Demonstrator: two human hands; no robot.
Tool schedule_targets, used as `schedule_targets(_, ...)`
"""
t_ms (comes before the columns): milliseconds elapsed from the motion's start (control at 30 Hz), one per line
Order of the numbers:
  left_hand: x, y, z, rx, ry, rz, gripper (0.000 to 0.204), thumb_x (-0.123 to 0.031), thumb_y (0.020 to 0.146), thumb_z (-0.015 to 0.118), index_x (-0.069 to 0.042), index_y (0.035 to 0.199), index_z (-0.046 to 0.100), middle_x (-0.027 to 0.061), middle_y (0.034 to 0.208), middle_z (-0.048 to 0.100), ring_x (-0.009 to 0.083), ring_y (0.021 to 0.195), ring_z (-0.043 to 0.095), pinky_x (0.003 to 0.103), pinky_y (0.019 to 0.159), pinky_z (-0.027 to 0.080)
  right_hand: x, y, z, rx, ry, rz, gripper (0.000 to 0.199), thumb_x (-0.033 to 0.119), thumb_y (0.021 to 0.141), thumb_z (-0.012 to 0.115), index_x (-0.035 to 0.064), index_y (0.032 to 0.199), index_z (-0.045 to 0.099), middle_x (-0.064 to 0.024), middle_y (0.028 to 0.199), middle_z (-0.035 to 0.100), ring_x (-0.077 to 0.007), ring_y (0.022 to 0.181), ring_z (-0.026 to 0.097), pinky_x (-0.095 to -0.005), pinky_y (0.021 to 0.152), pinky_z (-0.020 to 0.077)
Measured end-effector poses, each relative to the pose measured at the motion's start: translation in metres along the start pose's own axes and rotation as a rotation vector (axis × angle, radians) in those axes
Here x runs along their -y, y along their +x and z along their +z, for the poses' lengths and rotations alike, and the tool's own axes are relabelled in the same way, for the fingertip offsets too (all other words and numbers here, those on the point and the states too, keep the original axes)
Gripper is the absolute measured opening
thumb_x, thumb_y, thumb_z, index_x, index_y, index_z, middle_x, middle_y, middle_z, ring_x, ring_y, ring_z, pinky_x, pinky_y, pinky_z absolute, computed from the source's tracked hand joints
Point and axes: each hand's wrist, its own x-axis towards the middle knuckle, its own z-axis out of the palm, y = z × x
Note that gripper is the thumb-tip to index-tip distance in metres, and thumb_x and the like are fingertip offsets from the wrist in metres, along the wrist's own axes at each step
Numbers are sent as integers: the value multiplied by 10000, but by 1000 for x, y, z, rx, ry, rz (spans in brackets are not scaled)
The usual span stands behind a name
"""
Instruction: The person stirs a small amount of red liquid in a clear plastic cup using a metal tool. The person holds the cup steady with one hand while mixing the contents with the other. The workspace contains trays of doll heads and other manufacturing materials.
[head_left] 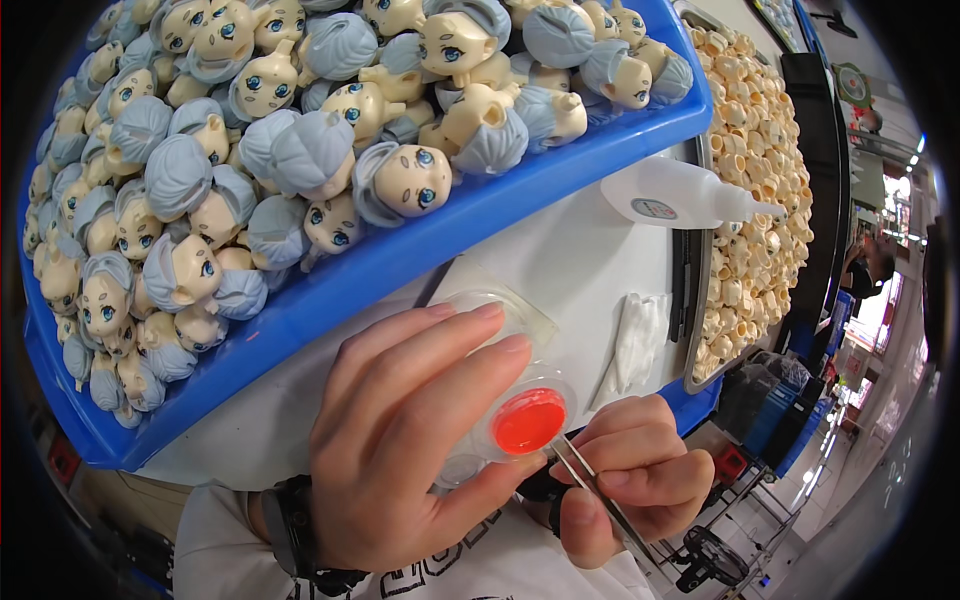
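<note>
Your work surface is a white tabletop [580, 260], and the landmark on it is the small clear plastic dish [500, 400] with a round red-orange well. Behind the dish and to its left, a large blue tray [330, 290] heaped with grey-haired doll heads [400, 180] overhangs the white surface, its near rim running diagonally just above your fingers. To the right of the dish lies a folded white cloth [638, 338]; farther back on that side a white squeeze bottle [675, 197] rests on its side, nozzle pointing toward a metal-edged tray of small cream-coloured parts [750, 200]. Beyond that tray the room opens to a workshop floor with a dark shelf edge and another person [870, 265] at a distance. Your left hand [420, 440] holds the dish from above — fingers spread over its top, thumb under its near edge. Your right hand [630, 480] is closed on metal tweezers [590, 485], whose tips sit at the lower right rim of the red well; whether they pinch anything cannot be told. Open room is scarce — only the white strip between dish, cloth and bottle is free, and the table edge falls away just right of your right hand.
</note>
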Motion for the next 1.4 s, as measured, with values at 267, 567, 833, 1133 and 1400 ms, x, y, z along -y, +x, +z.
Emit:
schedule_targets(267, -1, 0, 0, -3, -10, 2, 535, -213, 649, 748, 30, 1070, 525, 207, 1092, 562, 338, 987, 535, 420, 862, 419, 5, 1, 0, -3, -62, 15, 269, 21, 721, 600, 51, 853, 368, -91, 674, 570, -168, 610, 484, -248, 556, 409)
schedule_targets(567, 1, 1, 0, 12, -4, 13, 520, -243, 679, 737, 25, 1072, 527, 210, 1097, 557, 341, 980, 538, 417, 849, 423, 14, 0, 9, -56, -142, 77, 266, -20, 739, 578, 51, 845, 345, -111, 666, 576, -172, 589, 500, -255, 553, 425)
schedule_targets(833, 3, 0, 0, 17, -16, 29, 508, -249, 687, 723, 22, 1070, 527, 212, 1095, 553, 344, 972, 540, 417, 842, 424, 15, 2, 10, -47, -134, 81, 284, 16, 777, 598, 56, 879, 335, -111, 674, 574, -170, 586, 502, -257, 566, 431)
schedule_targets(1133, 0, -1, 3, -15, -72, -14, 527, -199, 667, 711, 38, 1093, 513, 219, 1115, 544, 345, 998, 531, 417, 864, 412, 10, 1, 5, -45, -59, 56, 326, 72, 760, 639, 62, 883, 338, -99, 685, 566, -174, 607, 494, -264, 569, 423)
schedule_targets(1400, -3, 4, -4, 85, -39, 1, 492, -103, 655, 616, 63, 1109, 521, 225, 1121, 556, 354, 1029, 528, 414, 904, 398, -6, -10, 8, -199, 83, -101, 334, 114, 718, 660, 59, 848, 358, -86, 672, 546, -169, 592, 471, -254, 548, 404)
